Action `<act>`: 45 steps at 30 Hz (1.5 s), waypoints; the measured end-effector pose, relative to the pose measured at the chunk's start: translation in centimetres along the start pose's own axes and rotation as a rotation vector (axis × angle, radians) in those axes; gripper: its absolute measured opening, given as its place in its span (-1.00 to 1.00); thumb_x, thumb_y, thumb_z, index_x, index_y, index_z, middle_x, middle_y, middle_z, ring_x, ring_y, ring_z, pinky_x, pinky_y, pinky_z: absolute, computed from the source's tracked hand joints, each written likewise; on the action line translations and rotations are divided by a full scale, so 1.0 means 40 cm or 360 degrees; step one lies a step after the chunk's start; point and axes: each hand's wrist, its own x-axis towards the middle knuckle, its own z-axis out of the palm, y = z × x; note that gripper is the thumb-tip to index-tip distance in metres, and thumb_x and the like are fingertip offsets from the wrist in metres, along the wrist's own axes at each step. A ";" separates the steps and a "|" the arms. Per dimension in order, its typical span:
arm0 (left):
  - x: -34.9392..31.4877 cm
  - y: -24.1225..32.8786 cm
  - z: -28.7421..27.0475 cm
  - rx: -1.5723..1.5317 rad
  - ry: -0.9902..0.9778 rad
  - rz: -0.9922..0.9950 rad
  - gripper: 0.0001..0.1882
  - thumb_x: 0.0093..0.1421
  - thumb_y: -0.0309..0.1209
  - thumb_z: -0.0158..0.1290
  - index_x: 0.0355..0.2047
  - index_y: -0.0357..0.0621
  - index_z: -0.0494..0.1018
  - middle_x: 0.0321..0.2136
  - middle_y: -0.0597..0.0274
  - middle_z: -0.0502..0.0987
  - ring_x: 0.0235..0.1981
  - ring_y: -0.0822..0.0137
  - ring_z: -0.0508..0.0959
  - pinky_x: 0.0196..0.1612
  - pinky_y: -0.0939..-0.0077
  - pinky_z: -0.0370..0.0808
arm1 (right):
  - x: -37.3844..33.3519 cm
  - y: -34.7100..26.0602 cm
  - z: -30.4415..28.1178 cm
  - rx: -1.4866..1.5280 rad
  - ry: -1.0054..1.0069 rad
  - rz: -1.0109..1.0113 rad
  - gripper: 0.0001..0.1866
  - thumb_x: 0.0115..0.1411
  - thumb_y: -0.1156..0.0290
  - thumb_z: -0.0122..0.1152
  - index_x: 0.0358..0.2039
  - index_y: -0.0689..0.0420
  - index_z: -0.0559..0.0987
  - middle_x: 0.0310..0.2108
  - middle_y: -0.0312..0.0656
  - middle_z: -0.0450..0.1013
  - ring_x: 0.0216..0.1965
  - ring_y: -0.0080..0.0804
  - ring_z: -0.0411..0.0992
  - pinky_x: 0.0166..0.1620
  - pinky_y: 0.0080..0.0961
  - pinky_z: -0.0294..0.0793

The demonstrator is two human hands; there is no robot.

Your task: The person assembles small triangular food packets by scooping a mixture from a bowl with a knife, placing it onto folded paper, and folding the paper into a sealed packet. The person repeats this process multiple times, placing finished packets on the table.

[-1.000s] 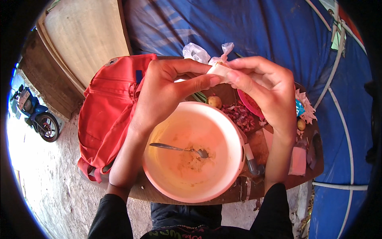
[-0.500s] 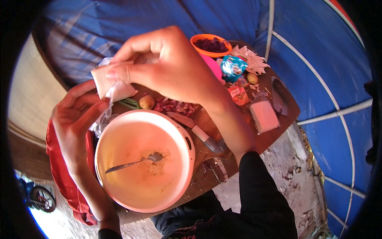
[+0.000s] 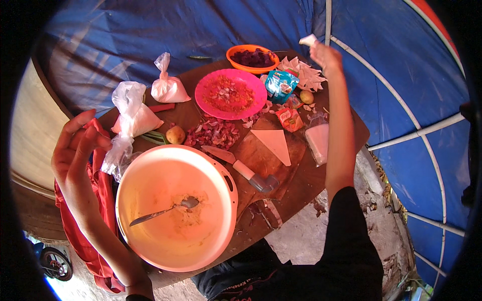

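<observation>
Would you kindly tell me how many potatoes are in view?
2: the near potato sits just beyond the basin, and the far potato lies right of the blue packet. Others may be hidden.

Right arm (image 3: 341, 125) outstretched, right hand (image 3: 327, 58) pinching; left hand (image 3: 74, 155) raised (fingers (image 3: 77, 122) loosely curled).

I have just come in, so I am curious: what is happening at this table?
A person is working with bare hands. The right hand holds a small white piece which appears, in the picture, just above a pile of pale, pointed pieces. The left hand is raised at the left, with nothing visible in its grasp. Nearest the person, a large pale basin has a spoon in it; to its right, a white triangular sheet lies on a wooden board.
</observation>
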 end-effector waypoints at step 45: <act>-0.059 0.051 0.183 -0.0167 -0.0697 -0.0106 -0.73 0.23 -0.48 0.21 -0.08 -0.35 0.56 -0.27 0.17 0.65 -0.19 0.45 0.62 -0.08 0.56 0.52 | -0.650 0.139 -0.026 -0.0490 -0.0940 -0.0022 -0.74 0.09 0.52 0.44 -0.21 0.25 0.60 -0.31 -0.25 0.59 -0.25 -0.56 0.53 -0.16 -0.57 0.49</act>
